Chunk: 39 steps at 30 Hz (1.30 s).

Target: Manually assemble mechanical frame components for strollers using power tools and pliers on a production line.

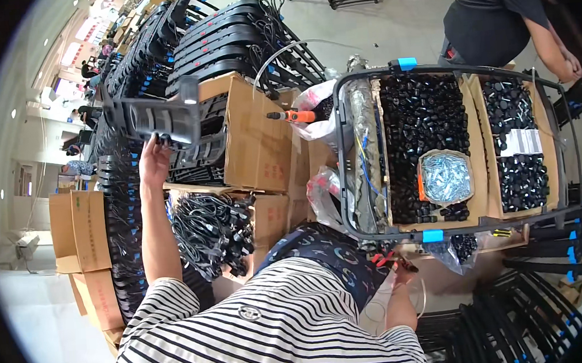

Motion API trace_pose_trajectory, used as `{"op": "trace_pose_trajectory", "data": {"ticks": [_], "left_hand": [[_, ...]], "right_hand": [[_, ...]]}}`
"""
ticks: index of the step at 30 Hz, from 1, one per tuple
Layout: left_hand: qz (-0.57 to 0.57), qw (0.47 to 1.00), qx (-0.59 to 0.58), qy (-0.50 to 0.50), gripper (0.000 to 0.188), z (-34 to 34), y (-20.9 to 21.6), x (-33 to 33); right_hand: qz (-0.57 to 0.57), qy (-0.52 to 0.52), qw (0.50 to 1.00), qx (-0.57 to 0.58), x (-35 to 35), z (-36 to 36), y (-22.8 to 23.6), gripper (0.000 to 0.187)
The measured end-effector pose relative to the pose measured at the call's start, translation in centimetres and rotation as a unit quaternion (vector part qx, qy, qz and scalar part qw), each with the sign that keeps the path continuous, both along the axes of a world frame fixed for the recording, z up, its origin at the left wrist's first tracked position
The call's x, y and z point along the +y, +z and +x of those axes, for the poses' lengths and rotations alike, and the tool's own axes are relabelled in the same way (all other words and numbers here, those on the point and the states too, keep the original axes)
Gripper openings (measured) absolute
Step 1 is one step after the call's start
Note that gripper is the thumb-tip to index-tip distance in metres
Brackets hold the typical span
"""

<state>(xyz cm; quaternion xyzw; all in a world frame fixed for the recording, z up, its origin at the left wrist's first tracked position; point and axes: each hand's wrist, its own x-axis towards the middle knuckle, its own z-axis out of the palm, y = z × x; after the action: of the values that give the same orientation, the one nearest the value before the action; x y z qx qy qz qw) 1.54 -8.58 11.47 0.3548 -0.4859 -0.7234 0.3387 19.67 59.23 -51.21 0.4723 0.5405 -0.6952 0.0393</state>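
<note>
My left hand (155, 163) is raised on the left, its fingers closed on the lower edge of a black moulded plastic part (158, 120), blurred by motion. Behind that part stands an open carton (261, 136) of similar black pieces. Low beside the workbench, my right hand (404, 271) is closed next to a small red-handled tool (382, 259); what its fingers grip is too small to make out. A black rectangular tube frame (344, 151) with blue tape lies over the parts boxes to my right.
Under the frame are boxes of black caps (421, 118) and black knobs (523, 179), plus a tub of silver screws (446, 177). An orange power screwdriver (298, 116) lies near the frame. Black cables (213, 231) fill a carton at left. Another person (492, 19) stands far right.
</note>
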Motion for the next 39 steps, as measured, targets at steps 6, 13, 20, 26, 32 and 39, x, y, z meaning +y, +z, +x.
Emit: {"op": "trace_pose_trajectory", "data": {"ticks": [6, 13, 20, 26, 32, 39], "left_hand": [[-0.080, 0.939, -0.131, -0.309, 0.015, -5.8, 1.0, 9.4], [-0.317, 0.837, -0.146, -0.422, 0.033, -13.7, -2.4, 15.4], [-0.735, 0.565, 0.011, -0.374, 0.059, -19.0, -8.8, 23.0], [-0.770, 0.494, -0.008, -0.404, 0.065, -19.1, -20.7, 24.4], [-0.764, 0.483, 0.022, -0.427, 0.072, -18.5, -22.2, 25.8], [-0.741, 0.450, -0.003, -0.498, 0.067, -18.9, -21.6, 25.6]], "right_hand": [[0.027, -0.012, 0.996, 0.084, 9.6, 3.3, 5.1, 0.025], [-0.001, 0.129, 0.991, -0.045, 15.1, 0.6, 33.1, 0.027], [-0.452, -0.185, 0.719, 0.495, 6.8, -2.7, 35.9, 0.032], [-0.511, -0.240, 0.718, 0.408, 3.9, -2.4, 38.2, 0.031], [-0.454, -0.247, 0.767, 0.381, 4.1, 0.5, 39.1, 0.029], [-0.383, -0.240, 0.822, 0.345, 3.3, 0.8, 41.0, 0.027]]}}
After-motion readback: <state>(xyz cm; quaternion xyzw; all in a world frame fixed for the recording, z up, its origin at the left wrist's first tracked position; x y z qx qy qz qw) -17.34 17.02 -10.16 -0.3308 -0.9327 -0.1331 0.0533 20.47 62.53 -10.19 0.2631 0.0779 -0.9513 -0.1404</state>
